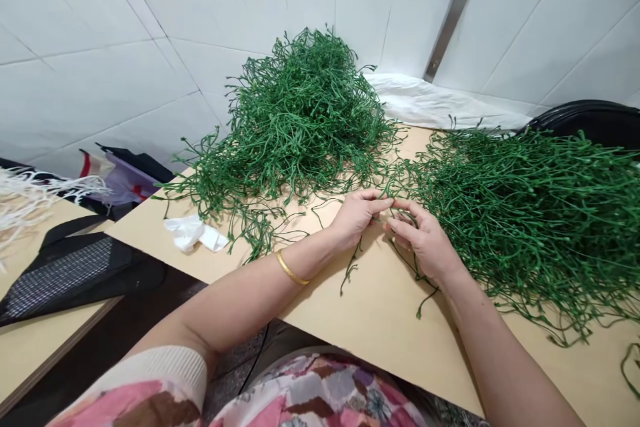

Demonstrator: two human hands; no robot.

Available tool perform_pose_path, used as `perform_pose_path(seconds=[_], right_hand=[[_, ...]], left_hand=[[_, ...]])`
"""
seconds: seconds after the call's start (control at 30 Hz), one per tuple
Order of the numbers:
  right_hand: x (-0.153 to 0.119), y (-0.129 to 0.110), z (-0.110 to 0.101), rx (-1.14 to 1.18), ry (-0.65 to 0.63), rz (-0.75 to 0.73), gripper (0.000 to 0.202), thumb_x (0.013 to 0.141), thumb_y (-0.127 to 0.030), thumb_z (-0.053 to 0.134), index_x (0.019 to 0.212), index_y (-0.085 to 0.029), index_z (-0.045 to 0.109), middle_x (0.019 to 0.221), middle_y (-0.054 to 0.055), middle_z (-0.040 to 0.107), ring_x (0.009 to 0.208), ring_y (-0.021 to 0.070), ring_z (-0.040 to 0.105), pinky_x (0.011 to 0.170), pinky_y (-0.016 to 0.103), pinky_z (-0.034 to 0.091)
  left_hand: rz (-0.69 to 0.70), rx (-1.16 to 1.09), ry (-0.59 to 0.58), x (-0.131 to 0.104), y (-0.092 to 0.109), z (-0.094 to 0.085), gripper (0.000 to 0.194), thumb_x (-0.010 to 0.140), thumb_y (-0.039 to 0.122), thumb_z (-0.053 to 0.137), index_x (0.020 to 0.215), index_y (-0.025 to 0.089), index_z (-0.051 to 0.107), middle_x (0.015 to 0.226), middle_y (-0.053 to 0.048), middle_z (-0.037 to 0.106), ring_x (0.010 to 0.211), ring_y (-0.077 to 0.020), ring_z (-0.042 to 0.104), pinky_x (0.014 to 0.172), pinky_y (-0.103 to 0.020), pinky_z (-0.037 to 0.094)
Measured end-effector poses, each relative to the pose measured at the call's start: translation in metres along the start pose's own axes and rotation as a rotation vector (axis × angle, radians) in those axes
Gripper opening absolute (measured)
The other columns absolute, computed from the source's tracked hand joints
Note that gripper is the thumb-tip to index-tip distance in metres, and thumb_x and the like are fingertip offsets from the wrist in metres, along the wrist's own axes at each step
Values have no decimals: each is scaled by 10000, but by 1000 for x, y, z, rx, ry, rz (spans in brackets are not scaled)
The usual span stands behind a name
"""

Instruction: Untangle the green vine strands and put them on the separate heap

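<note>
While wiry, knob-tipped green strands (352, 267) dangle, bare fingers (381, 205) hold them.

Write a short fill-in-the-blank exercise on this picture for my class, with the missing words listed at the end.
1. The left hand and right hand are handling thin strands coloured ____.
2. The large heaps of such strands on the tabletop number ____.
3. A gold-coloured bangle circles the person's ____ forearm.
4. A metal bracket is fixed to the white-tiled ____.

Missing words: green; two; left; wall.
</note>
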State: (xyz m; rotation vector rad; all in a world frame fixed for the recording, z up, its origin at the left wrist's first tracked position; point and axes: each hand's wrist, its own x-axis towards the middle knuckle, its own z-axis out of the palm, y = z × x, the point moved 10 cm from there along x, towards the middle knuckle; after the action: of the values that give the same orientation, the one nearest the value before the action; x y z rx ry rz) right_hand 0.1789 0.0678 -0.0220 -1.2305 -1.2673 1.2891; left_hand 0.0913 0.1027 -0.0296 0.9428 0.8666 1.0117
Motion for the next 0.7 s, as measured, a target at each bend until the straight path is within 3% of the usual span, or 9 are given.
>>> perform_pose_path(seconds=[0.2,0.43,0.57,0.7], right_hand=[[-4,-30,2,-491,109,-289,252,826,-354,466,758,-161,613,669,12,583,601,107,478,557,217,358],[-8,-48,9,-826,162,-461,264,867,-312,393,739,-171,575,611,17,556,535,114,458,528,230,316],[-14,-55,21,-657,10,-512,278,871,-295,388,638,-184,493,551,-14,463,503,96,400,509,219,321],[-39,-68,61,-617,-279,-641,330,847,-254,417,529,-188,362,493,-38,349,478,82,331,473,214,293]], left_hand=[[-157,-228,-55,2,-18,8,225,592,125,652,587,143,427,512,54,407,414,-20,355,400,-161,235],[-328,-475,-92,-4,-32,20,145,676,60,554,625,134,440,481,56,380,379,-11,335,358,-123,204],[-343,-560,-161,-6,-22,28,108,728,55,496,631,101,489,482,50,383,346,7,274,329,-114,184],[-308,-561,-175,0,-8,21,133,780,103,465,695,55,555,507,25,431,350,17,239,325,-107,191]])
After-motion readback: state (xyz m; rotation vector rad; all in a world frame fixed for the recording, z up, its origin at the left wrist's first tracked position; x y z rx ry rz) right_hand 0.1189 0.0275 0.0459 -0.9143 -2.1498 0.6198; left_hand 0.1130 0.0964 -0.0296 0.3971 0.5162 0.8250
